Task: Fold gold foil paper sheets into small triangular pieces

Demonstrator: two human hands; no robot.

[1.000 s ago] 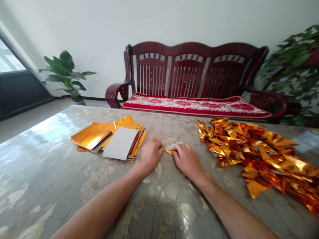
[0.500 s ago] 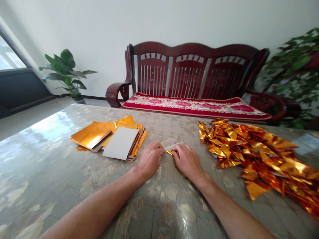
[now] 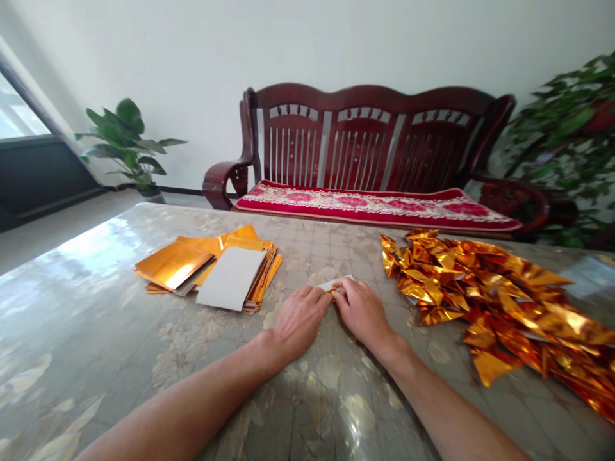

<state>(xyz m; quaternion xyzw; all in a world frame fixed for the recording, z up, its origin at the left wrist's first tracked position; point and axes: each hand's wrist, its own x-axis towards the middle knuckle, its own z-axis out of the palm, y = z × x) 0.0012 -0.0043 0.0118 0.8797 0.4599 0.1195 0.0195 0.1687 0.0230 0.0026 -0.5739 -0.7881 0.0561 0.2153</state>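
Observation:
My left hand (image 3: 302, 317) and my right hand (image 3: 361, 310) lie side by side on the table, fingers curled and pressed onto a small gold foil sheet (image 3: 335, 286) whose white back shows. Most of that sheet is hidden under my fingers. To the left lies a stack of flat gold foil sheets (image 3: 211, 269), with a white-backed sheet (image 3: 232, 287) on top. To the right spreads a heap of folded gold foil pieces (image 3: 494, 294).
The table (image 3: 96, 333) has a glossy floral cover. Behind it stands a dark red wooden bench (image 3: 375, 141) with a red cushion. A potted plant (image 3: 125, 142) stands at the far left, another leafy plant (image 3: 571, 134) at the right.
My left hand has slid to the right, up against my right hand, covering more of the small foil sheet. The stack and the heap have not moved.

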